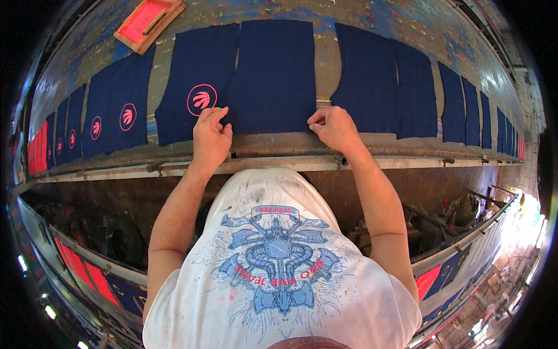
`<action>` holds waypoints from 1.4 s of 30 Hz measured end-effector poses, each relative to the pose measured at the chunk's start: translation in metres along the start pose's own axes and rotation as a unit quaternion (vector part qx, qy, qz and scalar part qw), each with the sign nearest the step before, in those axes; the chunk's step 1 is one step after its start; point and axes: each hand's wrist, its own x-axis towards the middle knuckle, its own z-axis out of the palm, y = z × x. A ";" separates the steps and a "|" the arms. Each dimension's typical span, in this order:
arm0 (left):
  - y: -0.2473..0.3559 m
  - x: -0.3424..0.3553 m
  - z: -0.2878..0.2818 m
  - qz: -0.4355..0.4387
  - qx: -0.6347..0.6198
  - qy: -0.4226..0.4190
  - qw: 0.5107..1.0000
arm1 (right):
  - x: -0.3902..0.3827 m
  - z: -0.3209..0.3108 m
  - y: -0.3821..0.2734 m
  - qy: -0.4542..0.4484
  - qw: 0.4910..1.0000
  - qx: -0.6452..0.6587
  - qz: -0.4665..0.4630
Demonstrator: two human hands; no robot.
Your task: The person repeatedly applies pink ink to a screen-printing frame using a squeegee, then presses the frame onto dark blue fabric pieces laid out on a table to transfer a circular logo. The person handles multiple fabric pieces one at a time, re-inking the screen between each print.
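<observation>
A plain navy fabric panel (273,75) lies flat on the long table in front of me. At its near right corner, my right hand (334,129) is closed, thumb and fingertips pinching the cloth edge. My left hand (211,135) hovers at the panel's near left side, index finger bent and thumb apart, with nothing visible between them. Just beyond those fingers is a pink round emblem (201,100), printed on the neighbouring navy panel (183,64). Further left, more navy panels (116,81) carry the same print. The navy panels to the right (366,81) look plain.
A wooden-framed printing screen (142,23) with pink ink and a squeegee rests on the table's far left. A metal rail (261,164) with small knobs runs along the near edge. Red panels (38,148) lie at the left end. Behind me stands another table with red panels (102,283).
</observation>
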 end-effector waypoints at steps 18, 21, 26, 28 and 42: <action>0.037 0.006 0.014 0.184 0.164 0.038 0.968 | -0.009 -0.005 -0.003 0.038 0.997 -0.070 -0.019; 0.060 0.021 0.054 0.278 0.122 -0.009 0.953 | -0.016 -0.014 -0.002 0.095 0.993 -0.055 -0.037; 0.081 0.069 0.113 0.269 0.202 -0.084 0.938 | -0.033 -0.029 0.012 0.200 0.972 -0.017 -0.119; 0.077 0.075 0.119 0.246 0.227 -0.092 0.938 | -0.043 -0.032 0.023 0.225 0.965 -0.004 -0.136; 0.066 0.061 0.122 0.157 0.303 -0.084 0.936 | -0.058 -0.043 0.066 0.226 0.958 0.031 -0.172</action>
